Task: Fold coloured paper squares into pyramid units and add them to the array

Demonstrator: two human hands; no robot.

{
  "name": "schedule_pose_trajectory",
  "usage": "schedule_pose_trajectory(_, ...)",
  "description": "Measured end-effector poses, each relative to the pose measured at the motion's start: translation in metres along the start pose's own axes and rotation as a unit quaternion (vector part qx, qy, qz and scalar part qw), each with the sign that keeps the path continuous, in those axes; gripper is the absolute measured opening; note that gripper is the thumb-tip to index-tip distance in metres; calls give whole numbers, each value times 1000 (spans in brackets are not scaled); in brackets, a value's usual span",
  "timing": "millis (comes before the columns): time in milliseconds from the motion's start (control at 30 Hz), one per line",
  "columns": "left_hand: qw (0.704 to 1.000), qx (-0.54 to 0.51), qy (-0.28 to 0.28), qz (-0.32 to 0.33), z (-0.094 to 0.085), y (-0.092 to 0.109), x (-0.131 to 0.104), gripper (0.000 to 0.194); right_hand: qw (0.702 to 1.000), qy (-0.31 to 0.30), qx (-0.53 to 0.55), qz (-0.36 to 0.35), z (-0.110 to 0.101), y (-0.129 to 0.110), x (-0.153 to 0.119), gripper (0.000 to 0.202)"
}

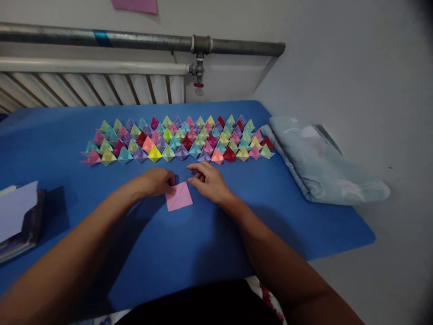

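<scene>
A pink square of folded paper [179, 197] lies before me, with a crease line running slantwise across it. My left hand [156, 181] pinches its upper left corner, the thumb on top and the fingertips partly hidden. Just to the right of the paper hovers my right hand [210, 181], its thumb and index finger apart and nothing between them. Beyond both hands stand rows of small pointed folded-paper boats [154, 154] in many colours, the nearest ones close to my fingertips.
Papers on a dark stack [16, 212] lie at the left of the blue table [142, 262]. A folded pale green cloth [324, 167] rests along the right side against the wall. Behind the table are a radiator [101, 67] and a metal pipe [149, 41] with a red-handled valve [199, 84].
</scene>
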State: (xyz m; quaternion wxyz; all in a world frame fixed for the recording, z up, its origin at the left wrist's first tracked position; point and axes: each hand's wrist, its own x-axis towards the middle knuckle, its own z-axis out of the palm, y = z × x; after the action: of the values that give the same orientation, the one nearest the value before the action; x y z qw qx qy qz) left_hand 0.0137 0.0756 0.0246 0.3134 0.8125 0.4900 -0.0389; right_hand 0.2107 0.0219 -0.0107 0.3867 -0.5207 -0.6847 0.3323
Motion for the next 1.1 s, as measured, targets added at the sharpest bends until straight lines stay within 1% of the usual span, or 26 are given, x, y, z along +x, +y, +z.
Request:
schedule_pose_trajectory(33,1000,-3,-4,-6,0,-1,-2,4,1000,4,4,1,-1,-1,0,32)
schedule_pose_trajectory(133,1000,-12,-4,-23,0,-6,-10,11,1000,17,22,3,-4,-2,-1,31)
schedule_pose_trajectory(167,999,-34,5,-29,0,-7,-14,14,999,26,30,6,-6,-2,-1,30)
schedule_pose_trajectory(200,996,-78,22,-39,1,-8,-19,17,998,38,41,13,-7,-3,0,29)
schedule_pose_trajectory(233,987,-144,44,-49,1,-9,-23,20,997,53,58,26,-8,-4,0,28)
schedule_pose_trajectory(267,968,-233,73,-60,2,-8,-28,25,993,64,83,46,-9,-5,0,27)
schedule_pose_trajectory(333,907,-391,139,-67,6,-5,-36,35,981,69,150,101,-8,-7,0,26)
schedule_pose_trajectory(400,850,-482,209,-51,11,1,-40,41,963,36,221,151,-4,-11,0,30)
schedule_pose_trajectory(433,825,-515,228,-46,14,5,-41,43,953,15,251,166,0,-14,0,33)
schedule_pose_trajectory(467,801,-547,241,-40,18,8,-41,44,945,-6,275,175,4,-17,0,36)
schedule_pose_trajectory(533,761,-597,254,-33,26,13,-40,45,936,-24,303,178,14,-23,-1,39)
schedule_pose_trajectory(600,731,-629,260,-33,35,17,-38,44,930,-6,321,181,22,-28,-1,37)
schedule_pose_trajectory(633,722,-639,263,-35,40,17,-37,44,928,7,325,184,25,-30,-1,36)
schedule_pose_trajectory(733,712,-650,262,-35,52,18,-35,40,924,41,325,197,30,-32,0,32)
schedule_pose_trajectory(833,722,-647,244,-26,59,15,-34,35,921,53,321,212,29,-30,3,26)
schedule_pose_trajectory(967,725,-655,209,-33,60,8,-34,31,928,41,301,216,26,-28,3,20)
schedule_pose_trajectory(1100,724,-660,197,-38,58,2,-36,34,936,12,277,216,26,-32,1,21)
